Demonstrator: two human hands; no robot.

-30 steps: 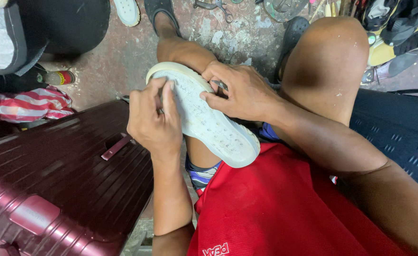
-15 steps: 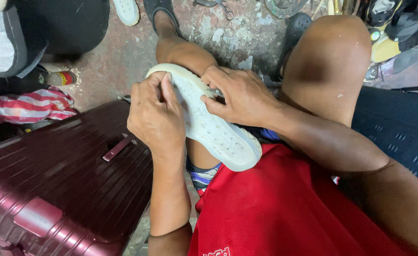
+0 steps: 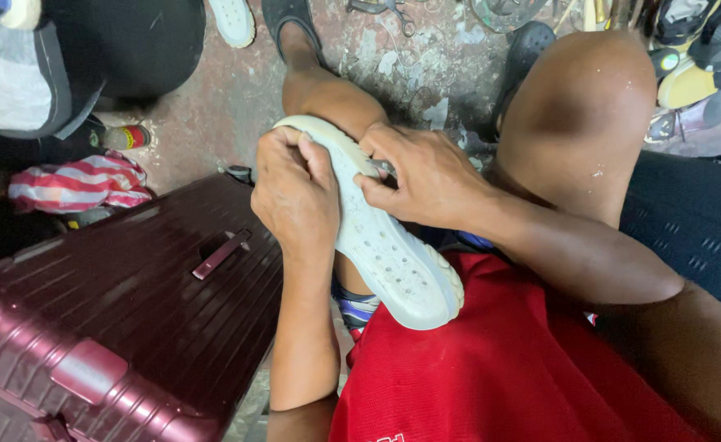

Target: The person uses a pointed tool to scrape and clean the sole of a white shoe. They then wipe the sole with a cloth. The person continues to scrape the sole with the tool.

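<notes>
Head cam: white shoe (image 3: 385, 245) lies sole-up across the thigh, left hand (image 3: 295, 196) & right hand (image 3: 426, 176) both clamped on its edge near the toe. Right fingers seem to pinch a thin tool, can't tell what; a slip off the rubber could jab the left fingers, and the heel end hangs unsupported so the shoe may twist

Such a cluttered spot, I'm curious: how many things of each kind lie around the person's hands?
White shoes: 2, one held sole-up, one on the floor
Dark red suitcase: 1
Striped cloth: 1
Black sandal: 1
Total: 5
</notes>
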